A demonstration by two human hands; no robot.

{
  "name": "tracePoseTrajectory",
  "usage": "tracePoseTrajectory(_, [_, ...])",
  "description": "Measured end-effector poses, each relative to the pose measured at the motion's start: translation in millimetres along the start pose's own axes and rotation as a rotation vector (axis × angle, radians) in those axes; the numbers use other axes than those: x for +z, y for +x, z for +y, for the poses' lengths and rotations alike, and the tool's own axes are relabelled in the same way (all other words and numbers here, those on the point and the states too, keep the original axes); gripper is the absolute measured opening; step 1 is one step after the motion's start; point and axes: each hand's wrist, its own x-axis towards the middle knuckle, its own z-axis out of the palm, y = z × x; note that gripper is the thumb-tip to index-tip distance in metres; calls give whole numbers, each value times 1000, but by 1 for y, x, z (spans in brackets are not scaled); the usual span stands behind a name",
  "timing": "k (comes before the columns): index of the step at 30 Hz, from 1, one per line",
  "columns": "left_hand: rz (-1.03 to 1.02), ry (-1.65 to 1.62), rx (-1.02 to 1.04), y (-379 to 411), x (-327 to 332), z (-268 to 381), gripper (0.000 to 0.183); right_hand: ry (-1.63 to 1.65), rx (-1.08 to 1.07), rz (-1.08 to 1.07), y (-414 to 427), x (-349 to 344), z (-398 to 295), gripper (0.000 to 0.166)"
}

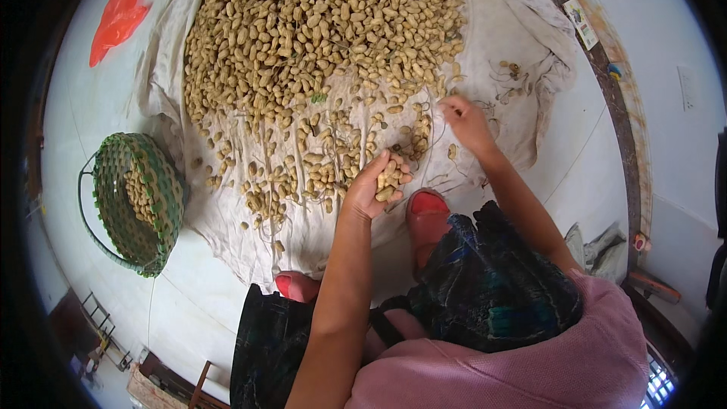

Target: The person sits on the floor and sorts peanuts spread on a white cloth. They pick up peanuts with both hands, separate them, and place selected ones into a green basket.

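Observation:
Several unshelled peanuts (389, 179) lie in the cupped palm of my left hand (375, 184), fingers curled around them. My right hand (468, 122) is off to the right over the cloth, its fingers bent and blurred; whether something small is pinched between them is hard to make out. Beyond both hands spreads a large heap of peanuts (324, 23) in their shells, with a few green leaf bits among them. Looser peanuts (324, 173) are scattered on the pale cloth (500, 17) nearer to me, some with thin stems.
On the left, a green woven basket (122, 204) with a handle has peanuts inside. A red plastic bag (122, 14) lies on the white tiled floor (74, 102) at the upper left. Stem scraps (508, 76) rest at the cloth's right. My pink slippers (429, 221) touch the near edge.

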Motion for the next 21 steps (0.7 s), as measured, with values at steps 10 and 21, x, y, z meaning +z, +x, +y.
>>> tracePoseTrajectory(10, [14, -115, 88, 2, -2, -1, 29, -1, 17, 189, 33, -7, 51, 21])
tracePoseTrajectory(21, [95, -58, 14, 5, -4, -1, 23, 539, 419, 146, 86, -41, 31, 25])
